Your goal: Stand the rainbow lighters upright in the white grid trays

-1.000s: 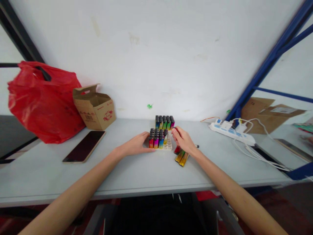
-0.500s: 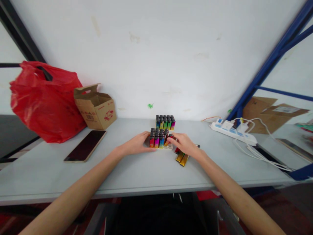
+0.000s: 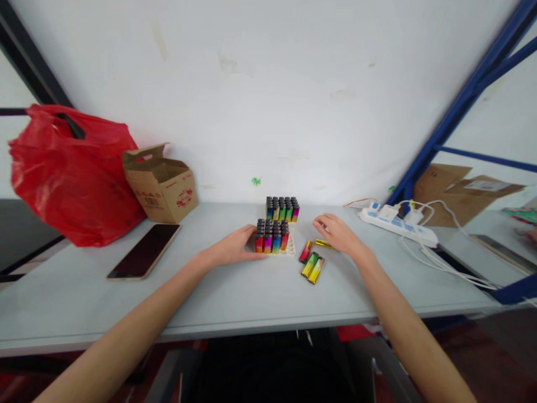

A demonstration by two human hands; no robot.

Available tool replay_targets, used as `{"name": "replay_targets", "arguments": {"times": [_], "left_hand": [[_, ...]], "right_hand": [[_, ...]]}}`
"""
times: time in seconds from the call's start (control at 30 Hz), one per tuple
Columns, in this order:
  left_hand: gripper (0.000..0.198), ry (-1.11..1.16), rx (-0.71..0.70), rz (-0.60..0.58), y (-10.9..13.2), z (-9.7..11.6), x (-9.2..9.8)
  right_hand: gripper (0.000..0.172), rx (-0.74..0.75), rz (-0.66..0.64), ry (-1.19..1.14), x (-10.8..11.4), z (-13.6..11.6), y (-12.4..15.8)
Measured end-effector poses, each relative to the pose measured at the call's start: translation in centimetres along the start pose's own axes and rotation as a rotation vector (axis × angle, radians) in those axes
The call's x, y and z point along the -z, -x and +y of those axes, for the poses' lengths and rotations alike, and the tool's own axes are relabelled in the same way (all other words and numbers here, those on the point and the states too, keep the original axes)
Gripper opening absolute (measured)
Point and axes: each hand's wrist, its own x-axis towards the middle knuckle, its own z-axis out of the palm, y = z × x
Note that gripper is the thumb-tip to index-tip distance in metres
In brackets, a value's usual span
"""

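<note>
Several upright lighters point(image 3: 268, 242) with black tops stand in a white tray point(image 3: 291, 246), whose right column shows bare holes. My left hand point(image 3: 238, 246) rests at the tray's left side, fingers apart, touching it. My right hand point(image 3: 335, 232) hovers over the table at the right, its fingers loosely curled; whether they hold anything is hard to see. Beneath it lies a yellow lighter point(image 3: 325, 243), partly hidden. A red lighter point(image 3: 306, 252), a green one point(image 3: 309, 264) and a yellow-orange one point(image 3: 316, 270) lie between the tray and that hand.
Behind the tray stands another block of lighters point(image 3: 283, 210). A phone point(image 3: 145, 251), an open cardboard box point(image 3: 163, 187) and a red plastic bag point(image 3: 75, 179) are at the left. A white power strip point(image 3: 398, 225) with cables lies at the right, near a brown carton point(image 3: 444, 190).
My right hand has moved right, away from the tray, and let go of a red lighter that now stands upright in the front row. The loose lighters are now more exposed.
</note>
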Motion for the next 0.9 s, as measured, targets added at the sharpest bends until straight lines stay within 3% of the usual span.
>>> {"name": "replay_targets", "arguments": {"times": [0.17, 0.33, 0.4, 0.47, 0.6, 0.77, 0.9], "left_hand": [[0.080, 0.015, -0.013, 0.011, 0.0, -0.3, 0.0], [0.080, 0.002, 0.006, -0.006, 0.0, -0.1, 0.1], [0.081, -0.002, 0.010, -0.012, 0.0, 0.0, 0.2], [0.084, 0.001, 0.002, -0.008, 0.0, -0.1, 0.2], [0.081, -0.013, -0.003, -0.003, 0.0, -0.2, 0.1], [0.077, -0.011, 0.008, -0.001, 0.0, 0.1, 0.2], [0.079, -0.005, 0.027, -0.010, 0.0, 0.1, 0.1]], "right_hand": [[0.032, -0.160, -0.189, -0.193, 1.5, 4.4, 1.4], [0.049, -0.217, -0.399, -0.345, 1.3, 4.7, 1.7], [0.043, -0.177, -0.339, -0.295, 0.9, 4.4, 1.4], [0.040, -0.135, -0.200, -0.219, 0.5, 4.0, 1.0], [0.042, -0.109, -0.016, -0.169, -0.1, 3.2, 0.6], [0.043, -0.155, 0.066, -0.219, -1.1, 1.5, 0.5], [0.036, -0.278, 0.198, -0.266, -1.9, 0.3, 0.1]]}}
